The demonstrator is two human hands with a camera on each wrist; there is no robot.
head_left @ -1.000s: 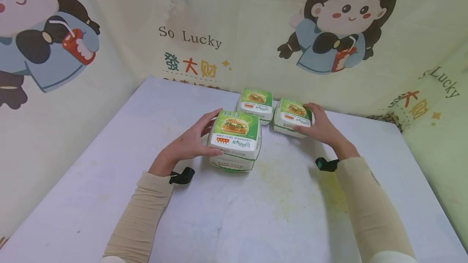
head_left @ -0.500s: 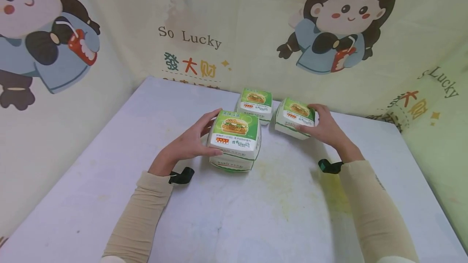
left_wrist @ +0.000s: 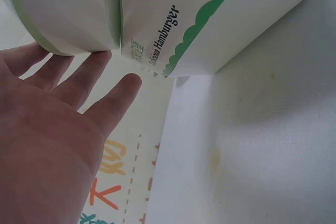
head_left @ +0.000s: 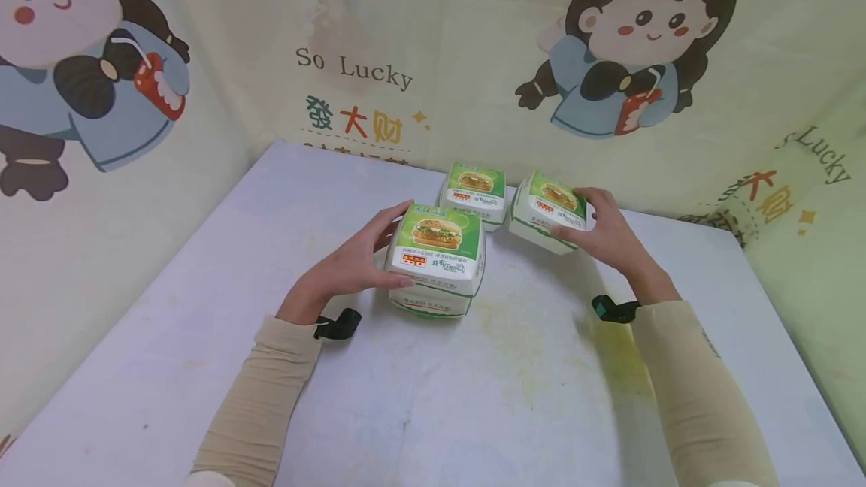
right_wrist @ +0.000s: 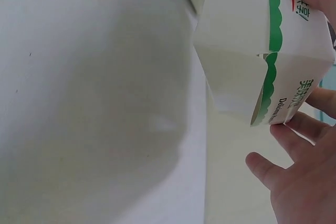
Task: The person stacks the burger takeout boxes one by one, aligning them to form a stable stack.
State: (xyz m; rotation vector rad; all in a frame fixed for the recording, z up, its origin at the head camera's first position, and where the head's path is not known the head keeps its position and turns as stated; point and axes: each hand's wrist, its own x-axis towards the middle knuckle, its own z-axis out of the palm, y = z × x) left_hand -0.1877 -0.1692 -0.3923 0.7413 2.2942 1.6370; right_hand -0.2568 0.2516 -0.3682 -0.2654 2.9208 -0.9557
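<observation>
My left hand (head_left: 368,254) grips the upper hamburger box (head_left: 440,243) of a stack of two, thumb on the front side and fingers around the far left. Under it, the lower hamburger box (left_wrist: 157,19) shows its lettered lid side and green scalloped edge in the left wrist view. With thumb in front and fingers behind, my right hand (head_left: 602,231) holds another hamburger box (head_left: 551,205), slightly tilted; its pale underside shows in the right wrist view above a shadow. All the boxes seen from above carry a burger picture on a green and white lid.
One more hamburger box (head_left: 473,190) stands at the back of the white table (head_left: 473,397), between the stack and the held box. A printed cloth (head_left: 467,74) hangs behind and at both sides. Yellowish stains mark the tabletop.
My right hand has shifted a little to the right and up with its hamburger box, which has turned and tilted. My left hand and the stack stay in place.
</observation>
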